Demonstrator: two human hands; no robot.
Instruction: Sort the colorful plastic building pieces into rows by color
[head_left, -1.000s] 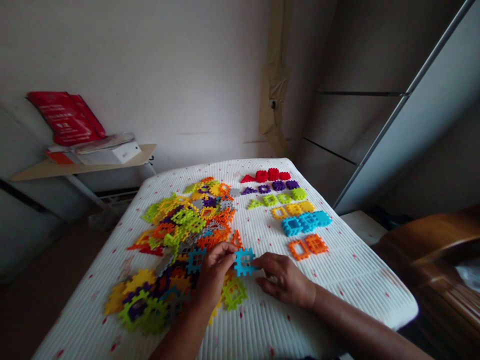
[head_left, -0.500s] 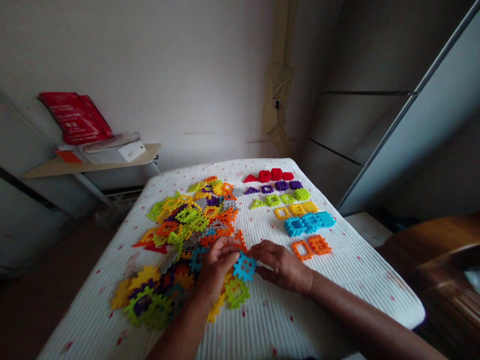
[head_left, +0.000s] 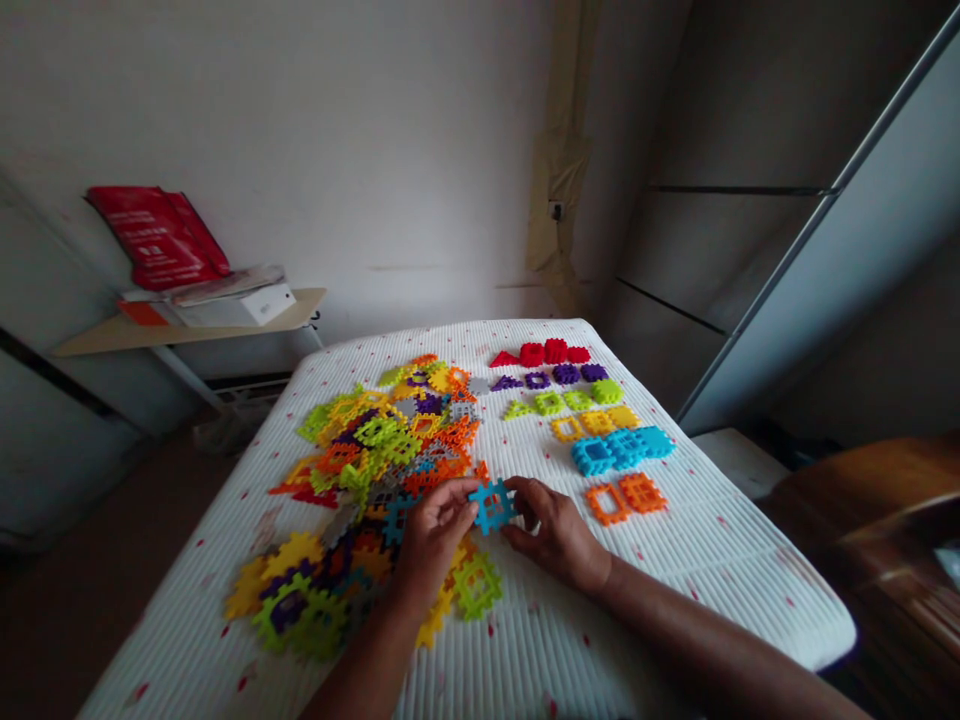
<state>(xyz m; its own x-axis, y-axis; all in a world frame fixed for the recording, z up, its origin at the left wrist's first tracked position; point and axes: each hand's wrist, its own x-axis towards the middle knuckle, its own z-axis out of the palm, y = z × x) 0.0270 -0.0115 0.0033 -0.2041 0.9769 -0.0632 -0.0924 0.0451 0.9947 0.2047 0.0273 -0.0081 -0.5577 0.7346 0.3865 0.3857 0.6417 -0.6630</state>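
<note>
Left hand (head_left: 441,515) pinching a blue square (head_left: 494,520), right hand (head_left: 556,530) curled at its right edge, grip unclear, mixed heap (head_left: 386,437) leftward, sorted rows (head_left: 626,447) rightward.

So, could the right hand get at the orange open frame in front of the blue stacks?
Probably yes: the orange open frame lies close beyond the right hand, with only white cover visible between them. That hand is at the blue piece, though.

at left of the frame, a white box (head_left: 259,305) is carried by a pale tabletop (head_left: 101,343) below a red bag (head_left: 161,235); right of upper centre, a socket (head_left: 555,210) is surrounded by tan tape (head_left: 559,165).
</note>
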